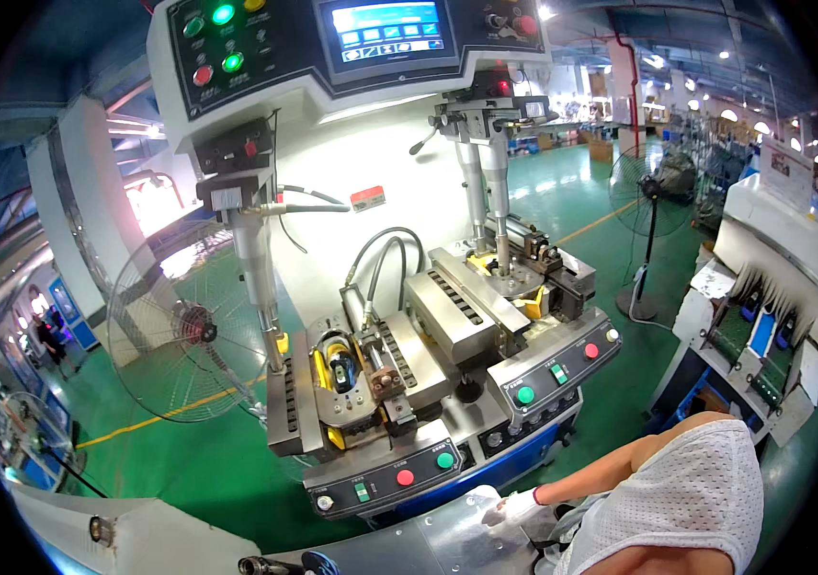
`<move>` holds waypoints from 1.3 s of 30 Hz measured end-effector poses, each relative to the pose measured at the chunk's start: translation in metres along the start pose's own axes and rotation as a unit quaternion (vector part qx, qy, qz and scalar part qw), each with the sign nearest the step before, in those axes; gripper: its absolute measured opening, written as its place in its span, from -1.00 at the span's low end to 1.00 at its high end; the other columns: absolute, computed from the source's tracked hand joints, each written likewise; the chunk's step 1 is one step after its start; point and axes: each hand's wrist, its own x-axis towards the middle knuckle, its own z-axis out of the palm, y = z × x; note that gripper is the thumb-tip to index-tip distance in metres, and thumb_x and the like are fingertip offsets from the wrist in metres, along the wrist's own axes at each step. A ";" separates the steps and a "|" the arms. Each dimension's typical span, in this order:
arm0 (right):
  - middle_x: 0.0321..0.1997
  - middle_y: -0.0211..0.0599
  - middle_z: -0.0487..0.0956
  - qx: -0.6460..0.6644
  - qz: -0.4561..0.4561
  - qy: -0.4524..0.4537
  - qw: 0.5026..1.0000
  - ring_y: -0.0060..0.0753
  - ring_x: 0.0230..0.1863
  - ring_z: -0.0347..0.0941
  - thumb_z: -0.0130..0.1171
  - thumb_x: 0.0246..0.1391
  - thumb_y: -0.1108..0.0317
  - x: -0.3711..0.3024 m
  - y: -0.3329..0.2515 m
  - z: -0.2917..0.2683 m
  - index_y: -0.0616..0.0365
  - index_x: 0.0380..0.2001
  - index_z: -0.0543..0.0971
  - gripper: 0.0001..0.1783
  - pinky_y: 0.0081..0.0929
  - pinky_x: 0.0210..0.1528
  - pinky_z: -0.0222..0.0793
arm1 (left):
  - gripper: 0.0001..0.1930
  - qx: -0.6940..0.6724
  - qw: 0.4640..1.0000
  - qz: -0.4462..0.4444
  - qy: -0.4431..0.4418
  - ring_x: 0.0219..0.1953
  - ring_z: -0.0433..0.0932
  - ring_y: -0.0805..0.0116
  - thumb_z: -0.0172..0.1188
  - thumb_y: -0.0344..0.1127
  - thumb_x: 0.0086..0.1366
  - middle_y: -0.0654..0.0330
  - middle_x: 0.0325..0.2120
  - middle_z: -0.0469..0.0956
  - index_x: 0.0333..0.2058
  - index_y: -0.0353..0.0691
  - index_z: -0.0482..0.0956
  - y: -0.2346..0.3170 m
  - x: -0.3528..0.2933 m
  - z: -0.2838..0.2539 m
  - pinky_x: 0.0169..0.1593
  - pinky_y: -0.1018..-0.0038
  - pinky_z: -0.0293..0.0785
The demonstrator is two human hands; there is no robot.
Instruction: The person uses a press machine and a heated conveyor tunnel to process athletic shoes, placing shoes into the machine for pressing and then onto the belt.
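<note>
My right hand (516, 508), in a white glove with a red band at the wrist, rests on a bare metal tabletop (428, 544) at the lower edge. Its fingers lie on the sheet and I see nothing held in them. A white mesh sleeve partly covers the arm. My left hand is out of view. Beyond the tabletop stands a two-station machine. Its left fixture (340, 369) holds a black part between yellow pieces. The right fixture (514, 278) sits under two metal columns; whether a part lies in it I cannot tell.
Two button panels, left (399, 476) and right (557, 372), front the machine. A lit screen (390, 34) hangs above. Caged fans stand at left (193, 326) and right (653, 187). A white machine with bristles (763, 287) is at right. Blue coiled tubing (321, 563) lies at the lower edge.
</note>
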 end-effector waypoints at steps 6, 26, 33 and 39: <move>0.27 -0.24 0.57 0.371 -0.018 -0.095 0.924 -0.22 0.26 0.47 0.14 0.23 -0.39 0.007 -0.025 0.001 0.00 0.34 0.45 -0.15 -0.27 0.22 0.39 | -0.40 0.002 0.927 0.269 0.261 -0.07 0.62 0.11 0.33 0.09 0.32 -0.01 -0.03 0.61 0.13 -0.27 0.54 0.066 -0.038 0.132 0.05 0.24 0.53; 0.03 -0.41 0.68 0.720 -0.102 -0.140 0.672 -0.49 -0.02 0.61 0.47 0.13 0.22 -0.062 0.009 -0.041 0.05 0.24 0.50 -0.37 -0.41 0.07 0.54 | -0.46 -0.420 0.859 0.291 0.033 0.00 0.62 0.22 -0.07 -0.20 0.43 0.02 0.05 0.59 0.32 -0.28 0.41 0.190 -0.027 0.278 0.13 0.24 0.62; -0.17 -0.44 0.71 0.770 -0.047 -0.073 0.632 -0.52 -0.31 0.64 0.43 0.07 0.39 -0.081 0.007 -0.169 0.19 0.03 0.61 -0.57 -0.52 -0.24 0.60 | -0.21 -0.100 0.874 0.476 -0.018 0.38 0.32 0.04 0.14 -0.09 0.53 -0.19 0.38 0.23 0.48 -0.39 -0.03 0.296 0.014 0.281 0.38 0.23 0.33; -0.20 -0.46 0.67 0.805 -0.056 -0.005 0.591 -0.62 -0.31 0.54 0.42 0.11 0.32 -0.054 0.084 -0.194 0.11 -0.04 0.64 -0.66 -0.58 -0.31 0.47 | -0.33 0.129 0.865 0.479 0.068 0.31 0.45 0.04 0.26 -0.36 0.40 -0.12 0.33 0.33 0.40 -0.34 0.21 0.449 0.147 0.279 0.34 0.28 0.44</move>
